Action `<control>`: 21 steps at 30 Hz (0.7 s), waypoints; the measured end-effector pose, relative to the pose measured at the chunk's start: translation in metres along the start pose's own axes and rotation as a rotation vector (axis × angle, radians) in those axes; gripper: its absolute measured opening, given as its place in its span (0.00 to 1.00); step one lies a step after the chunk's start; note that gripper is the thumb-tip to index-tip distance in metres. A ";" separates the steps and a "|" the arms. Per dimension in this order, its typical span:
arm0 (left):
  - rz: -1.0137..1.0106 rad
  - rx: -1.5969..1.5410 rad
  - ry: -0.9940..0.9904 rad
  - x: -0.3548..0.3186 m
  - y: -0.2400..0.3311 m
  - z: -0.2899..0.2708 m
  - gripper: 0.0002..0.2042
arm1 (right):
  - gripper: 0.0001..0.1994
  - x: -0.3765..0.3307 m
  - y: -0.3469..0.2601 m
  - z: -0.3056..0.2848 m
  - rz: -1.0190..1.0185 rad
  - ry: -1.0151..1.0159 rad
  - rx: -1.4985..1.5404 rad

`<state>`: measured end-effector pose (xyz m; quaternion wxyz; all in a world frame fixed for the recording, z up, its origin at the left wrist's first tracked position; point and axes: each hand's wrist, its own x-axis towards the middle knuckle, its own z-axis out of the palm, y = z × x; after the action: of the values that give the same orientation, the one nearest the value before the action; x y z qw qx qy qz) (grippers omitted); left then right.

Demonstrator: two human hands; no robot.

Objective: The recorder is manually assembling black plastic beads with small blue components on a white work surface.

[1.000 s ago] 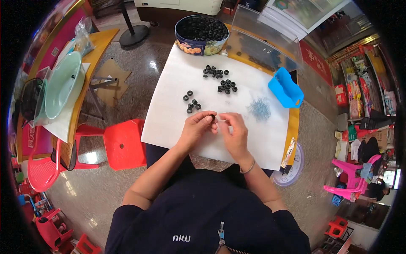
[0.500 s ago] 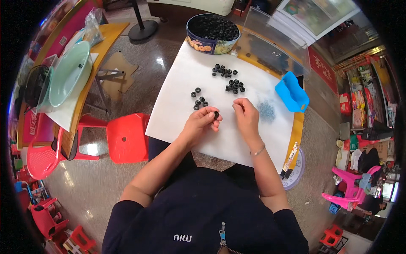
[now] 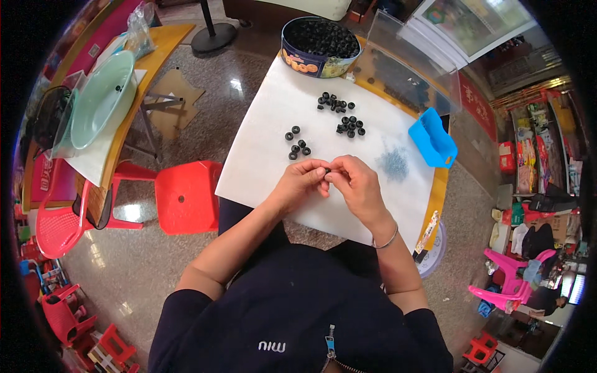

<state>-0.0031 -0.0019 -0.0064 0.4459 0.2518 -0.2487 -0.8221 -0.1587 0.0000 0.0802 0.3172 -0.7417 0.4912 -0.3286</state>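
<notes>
Between my fingertips is a small black ring-shaped piece (image 3: 327, 171), mostly covered. My left hand (image 3: 300, 186) pinches it between thumb and forefinger. My right hand (image 3: 359, 188) meets it from the other side, fingers pinched together; whatever they hold is too small to make out. Beyond my left hand lie several loose black rings (image 3: 298, 148) on a white sheet (image 3: 261, 124). Two more clusters of black rings (image 3: 351, 126) sit farther back. A scatter of tiny pale-blue bits (image 3: 393, 163) lies to the right of my right hand.
A round tin (image 3: 311, 64) full of black rings stands at the table's far edge. To the right are a blue plastic scoop-like container (image 3: 433, 140) and a clear panel (image 3: 410, 65). A red stool (image 3: 186, 199) is at the left, with a pale green basin (image 3: 102, 102) on another table.
My right hand has moved left and now meets my left hand at the black ring. The view has shifted slightly.
</notes>
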 end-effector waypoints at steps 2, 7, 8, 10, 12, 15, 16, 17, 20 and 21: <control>-0.033 0.024 -0.006 -0.001 0.001 0.001 0.11 | 0.06 0.002 0.005 -0.008 0.155 -0.129 0.122; -0.035 0.019 -0.052 -0.002 0.003 0.000 0.11 | 0.02 0.014 0.006 -0.017 0.282 -0.237 0.265; -0.037 0.020 -0.058 -0.002 0.004 0.000 0.11 | 0.02 0.017 0.010 -0.015 0.297 -0.239 0.331; -0.058 -0.052 -0.043 -0.002 0.005 0.000 0.12 | 0.03 0.039 0.021 -0.011 0.126 -0.087 0.102; -0.070 -0.081 -0.029 -0.002 0.004 0.002 0.13 | 0.03 0.066 0.036 -0.003 -0.102 0.074 -0.148; -0.067 -0.066 -0.002 0.002 0.005 0.000 0.14 | 0.04 0.108 0.065 0.021 -0.326 0.138 -0.469; -0.069 -0.064 0.009 0.001 0.006 0.000 0.13 | 0.04 0.117 0.071 0.027 -0.366 0.128 -0.560; -0.071 -0.062 0.019 0.001 0.007 0.000 0.12 | 0.04 0.121 0.075 0.031 -0.390 0.124 -0.626; -0.065 -0.078 -0.001 0.000 0.006 0.001 0.12 | 0.03 0.127 0.077 0.036 -0.433 0.114 -0.763; -0.060 -0.091 -0.007 0.001 0.008 0.000 0.12 | 0.03 0.129 0.076 0.035 -0.435 0.116 -0.766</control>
<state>0.0011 -0.0062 -0.0012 0.4310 0.2357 -0.2049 -0.8466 -0.1313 -0.1394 0.0216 -0.0849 -0.8721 0.4272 -0.2232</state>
